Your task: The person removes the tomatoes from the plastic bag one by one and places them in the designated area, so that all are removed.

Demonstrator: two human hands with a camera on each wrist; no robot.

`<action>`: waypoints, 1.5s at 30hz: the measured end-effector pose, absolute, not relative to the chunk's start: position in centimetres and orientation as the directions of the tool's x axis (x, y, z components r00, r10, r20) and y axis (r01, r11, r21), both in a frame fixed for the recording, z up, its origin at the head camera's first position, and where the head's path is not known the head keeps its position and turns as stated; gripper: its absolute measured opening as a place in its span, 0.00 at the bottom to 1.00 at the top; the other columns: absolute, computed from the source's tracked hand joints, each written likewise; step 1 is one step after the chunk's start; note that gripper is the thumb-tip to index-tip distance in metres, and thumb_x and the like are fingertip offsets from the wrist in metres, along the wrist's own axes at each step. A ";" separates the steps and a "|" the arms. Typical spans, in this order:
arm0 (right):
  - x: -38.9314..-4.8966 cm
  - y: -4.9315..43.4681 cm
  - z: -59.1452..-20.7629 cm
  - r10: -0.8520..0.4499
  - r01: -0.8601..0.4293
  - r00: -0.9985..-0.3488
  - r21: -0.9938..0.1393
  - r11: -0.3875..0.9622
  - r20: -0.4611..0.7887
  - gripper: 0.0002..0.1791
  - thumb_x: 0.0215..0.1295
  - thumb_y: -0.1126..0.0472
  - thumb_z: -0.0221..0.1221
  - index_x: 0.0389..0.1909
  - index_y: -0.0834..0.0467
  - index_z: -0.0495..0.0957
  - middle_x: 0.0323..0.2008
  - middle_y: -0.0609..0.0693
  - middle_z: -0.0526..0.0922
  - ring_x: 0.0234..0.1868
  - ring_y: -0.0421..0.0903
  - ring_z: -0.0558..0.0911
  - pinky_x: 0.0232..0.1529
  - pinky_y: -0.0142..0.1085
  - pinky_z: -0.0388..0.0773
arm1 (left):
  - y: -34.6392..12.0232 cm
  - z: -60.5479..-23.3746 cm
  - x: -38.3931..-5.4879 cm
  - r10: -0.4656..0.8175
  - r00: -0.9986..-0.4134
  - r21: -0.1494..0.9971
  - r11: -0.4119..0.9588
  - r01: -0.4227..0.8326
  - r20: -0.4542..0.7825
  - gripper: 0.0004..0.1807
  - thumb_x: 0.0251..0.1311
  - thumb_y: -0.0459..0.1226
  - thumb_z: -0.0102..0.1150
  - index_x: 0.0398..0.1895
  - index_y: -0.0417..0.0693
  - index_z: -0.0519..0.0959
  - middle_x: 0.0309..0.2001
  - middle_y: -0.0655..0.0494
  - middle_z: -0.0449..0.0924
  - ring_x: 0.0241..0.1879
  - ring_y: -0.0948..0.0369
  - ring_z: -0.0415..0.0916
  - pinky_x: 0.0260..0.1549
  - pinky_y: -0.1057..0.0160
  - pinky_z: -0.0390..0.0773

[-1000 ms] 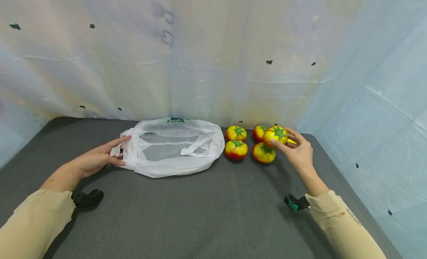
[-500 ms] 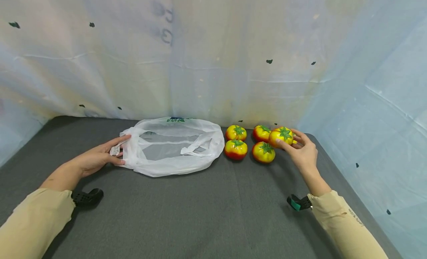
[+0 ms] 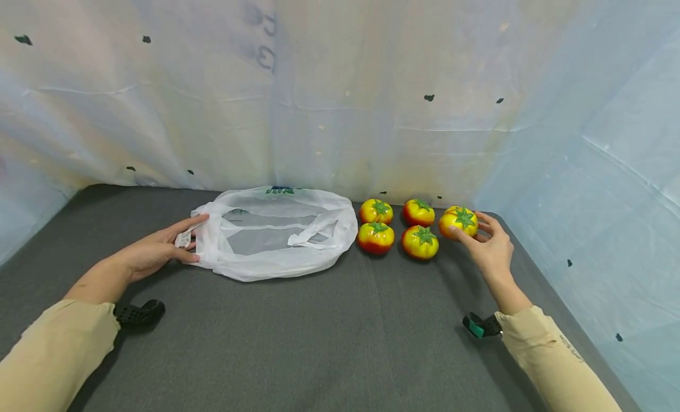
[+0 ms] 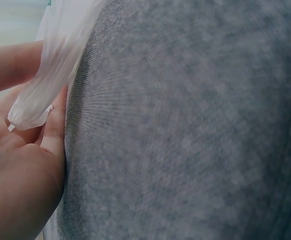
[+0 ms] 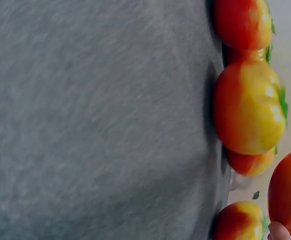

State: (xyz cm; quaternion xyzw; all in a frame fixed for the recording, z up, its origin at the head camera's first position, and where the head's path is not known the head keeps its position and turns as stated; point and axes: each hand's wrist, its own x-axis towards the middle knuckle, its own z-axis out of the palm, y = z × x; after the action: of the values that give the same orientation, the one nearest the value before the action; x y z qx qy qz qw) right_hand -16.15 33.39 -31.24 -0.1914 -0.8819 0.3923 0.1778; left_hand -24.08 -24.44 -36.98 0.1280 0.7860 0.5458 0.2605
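Observation:
My left hand (image 3: 154,249) holds the gathered handle end of a white plastic bag (image 3: 249,270), which lies flattened with its opening showing. In the left wrist view, the bunched plastic (image 4: 55,75) passes between thumb and fingers. My right hand (image 3: 491,247) grips a yellow-and-red tomato (image 3: 462,221) with a green leafy top, raised above the table. Partly hidden behind it sits another tomato (image 5: 238,222), clearer in the right wrist view. Left of that hand, a front tomato (image 3: 419,244) and a rear tomato (image 3: 418,212) stand close together.
Between the bag and those tomatoes are a near tomato (image 3: 375,239) and a far tomato (image 3: 376,211). Everything lies on a grey cloth-covered table (image 3: 297,341). A pale plastic sheet (image 3: 340,105) hangs along the back and right side.
My right hand has carried its tomato to the right, away from the tomatoes beside it. The left hand and the bag have stayed in place.

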 end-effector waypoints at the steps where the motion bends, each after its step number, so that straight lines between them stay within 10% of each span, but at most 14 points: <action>1: -16.1 33.5 -31.4 0.483 0.205 -0.861 -0.759 0.618 0.160 0.42 0.58 0.41 0.63 0.71 0.52 0.62 0.66 0.61 0.68 0.60 0.60 0.75 0.56 0.53 0.74 | -24.4 -37.0 -24.1 0.486 -0.831 0.925 0.371 -0.082 -0.269 0.55 0.55 0.35 0.64 0.77 0.56 0.37 0.73 0.47 0.09 0.69 0.39 0.08 0.55 0.22 0.28; 45: -14.9 35.8 -32.7 0.531 0.460 -0.845 -0.596 0.658 -0.064 0.47 0.60 0.36 0.57 0.71 0.64 0.57 0.65 0.71 0.65 0.64 0.65 0.65 0.61 0.56 0.66 | -24.6 -37.3 -24.2 0.486 -0.833 0.930 0.358 -0.087 -0.265 0.54 0.56 0.34 0.63 0.77 0.56 0.36 0.72 0.46 0.08 0.69 0.39 0.08 0.57 0.24 0.27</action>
State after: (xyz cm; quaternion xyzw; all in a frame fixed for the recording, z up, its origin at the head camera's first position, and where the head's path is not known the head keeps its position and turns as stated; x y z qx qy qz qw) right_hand -14.87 35.84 -32.67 -0.2726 -0.9087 0.3108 0.0578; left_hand -24.25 -24.62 -37.30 0.1276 0.7821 0.5520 0.2595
